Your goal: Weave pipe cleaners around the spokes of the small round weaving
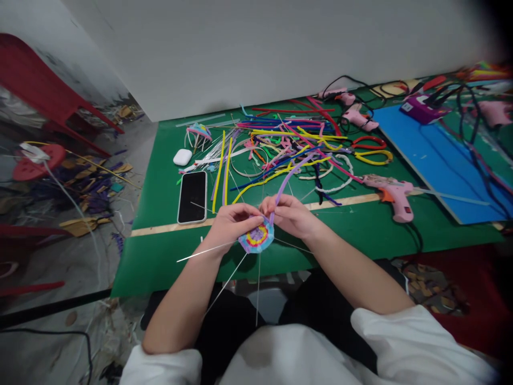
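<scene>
My left hand (230,222) grips a small round woven disc (257,238) of coloured pipe cleaners, with blue, pink, yellow and purple rings. Thin white wire spokes (208,249) stick out of it toward me and to the left. My right hand (290,214) pinches a purple pipe cleaner (287,179) at the disc's upper edge; its free end arcs up over the table. Both hands are held over the near part of the green table (160,256).
A black phone (193,196) and a white earbud case (183,156) lie at left. A heap of coloured pipe cleaners (288,144) fills the middle. Pink glue guns (390,192) with black cords, a blue board (436,155), and a red stool (36,160) on the littered floor.
</scene>
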Available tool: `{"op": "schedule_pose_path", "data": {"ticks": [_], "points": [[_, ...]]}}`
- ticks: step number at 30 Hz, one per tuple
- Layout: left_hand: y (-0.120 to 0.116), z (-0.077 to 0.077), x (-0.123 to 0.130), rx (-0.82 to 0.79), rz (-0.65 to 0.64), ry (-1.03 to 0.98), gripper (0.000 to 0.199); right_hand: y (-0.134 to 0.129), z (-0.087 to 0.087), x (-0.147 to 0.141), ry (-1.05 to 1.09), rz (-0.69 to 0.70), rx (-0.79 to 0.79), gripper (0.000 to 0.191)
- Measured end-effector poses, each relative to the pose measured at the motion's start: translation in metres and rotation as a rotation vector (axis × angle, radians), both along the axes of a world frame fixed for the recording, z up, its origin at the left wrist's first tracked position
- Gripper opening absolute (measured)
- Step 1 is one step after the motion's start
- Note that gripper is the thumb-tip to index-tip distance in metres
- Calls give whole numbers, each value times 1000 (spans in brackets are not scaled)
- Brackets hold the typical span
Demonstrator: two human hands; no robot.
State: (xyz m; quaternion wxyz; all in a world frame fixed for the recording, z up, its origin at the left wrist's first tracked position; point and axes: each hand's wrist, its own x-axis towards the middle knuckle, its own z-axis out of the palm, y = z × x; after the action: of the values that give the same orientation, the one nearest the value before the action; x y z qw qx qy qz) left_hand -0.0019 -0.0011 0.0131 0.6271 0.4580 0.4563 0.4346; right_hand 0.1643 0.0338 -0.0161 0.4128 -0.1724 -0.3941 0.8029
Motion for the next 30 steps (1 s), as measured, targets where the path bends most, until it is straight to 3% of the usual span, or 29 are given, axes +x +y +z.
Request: {"op": "schedule_pose_path", "data": {"ticks": [8, 16, 24, 30], "points": [[5, -3, -1, 63, 212, 33, 19, 1, -2, -5, -70, -27, -148, 19], [7, -6, 1, 5, 203, -17, 19, -1, -4, -7, -50, -115, -18, 24], [7, -7, 4, -17, 213, -59, 17, -1, -10, -8, -87, -224, 145, 13], [5, -7, 4, 164, 317, 176, 16, -1, -6, -8, -208, -353, 187, 12]]}}
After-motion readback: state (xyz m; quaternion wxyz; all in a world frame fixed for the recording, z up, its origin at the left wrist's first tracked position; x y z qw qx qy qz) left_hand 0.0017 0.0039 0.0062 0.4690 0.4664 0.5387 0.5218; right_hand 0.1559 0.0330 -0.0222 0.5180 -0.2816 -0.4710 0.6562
